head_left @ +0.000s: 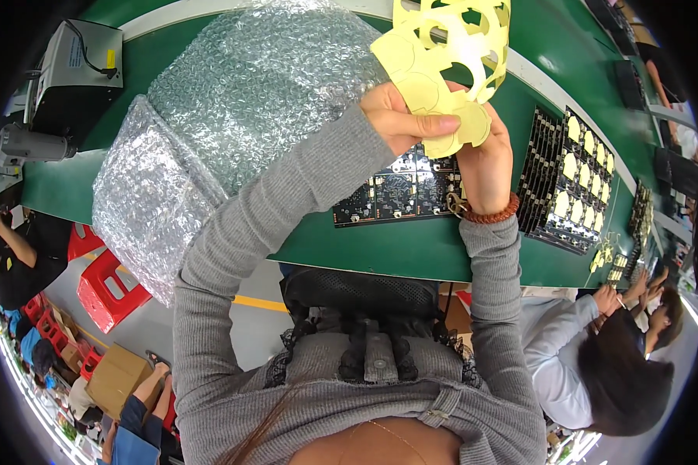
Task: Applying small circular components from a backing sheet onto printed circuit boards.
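A yellow die-cut sheet (413, 71), with rounded pieces and cut-out holes, is held up in front of me over the green table. My left hand (403, 122) pinches its lower part, thumb lying across the rounded pieces. From the other side my right hand (488, 159) grips the same lower end; its fingers are partly hidden behind the yellow material. Below both hands lies a black circuit board panel (399, 192), partly covered by them. To the right, stacked circuit board panels (574, 186) carry yellow pieces like those on the sheet.
Bubble wrap (264, 85) covers much of the table's left side and hangs over its edge. A grey boxy machine (77, 74) stands at the far left. On the right a co-worker in a pale top (554, 364) sits at the table. Red stools (112, 293) are on the floor.
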### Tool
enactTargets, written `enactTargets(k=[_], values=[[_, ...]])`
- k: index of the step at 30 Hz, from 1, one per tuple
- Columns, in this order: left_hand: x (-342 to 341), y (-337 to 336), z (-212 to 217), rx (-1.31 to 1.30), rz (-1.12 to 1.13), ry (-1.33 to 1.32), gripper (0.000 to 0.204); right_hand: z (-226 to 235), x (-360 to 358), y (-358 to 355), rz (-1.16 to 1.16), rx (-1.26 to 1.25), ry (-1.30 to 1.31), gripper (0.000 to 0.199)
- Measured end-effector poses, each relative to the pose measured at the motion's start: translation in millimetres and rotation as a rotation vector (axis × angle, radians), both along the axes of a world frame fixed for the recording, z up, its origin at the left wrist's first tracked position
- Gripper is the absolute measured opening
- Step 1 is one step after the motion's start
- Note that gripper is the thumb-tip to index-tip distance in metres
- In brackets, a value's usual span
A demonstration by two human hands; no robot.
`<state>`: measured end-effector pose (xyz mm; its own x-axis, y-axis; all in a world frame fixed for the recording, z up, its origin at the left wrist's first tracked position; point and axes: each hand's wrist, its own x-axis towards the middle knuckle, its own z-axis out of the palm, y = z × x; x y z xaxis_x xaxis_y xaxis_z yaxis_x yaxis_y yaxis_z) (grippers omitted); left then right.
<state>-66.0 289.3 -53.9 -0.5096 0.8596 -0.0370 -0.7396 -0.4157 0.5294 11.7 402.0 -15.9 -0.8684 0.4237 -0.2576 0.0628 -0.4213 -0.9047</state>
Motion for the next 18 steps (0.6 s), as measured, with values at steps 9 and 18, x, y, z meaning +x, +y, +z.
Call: enactTargets(k=[9,18], values=[[-1,2,10,-0.191,0.217,0.028,0.029,-16,10,13,-0.267,0.556,0.156,0.015],[2,-1,3,-0.234,0.272,0.299,0.030,-7,6,-16,-0.301,0.534,0.266,0.042]])
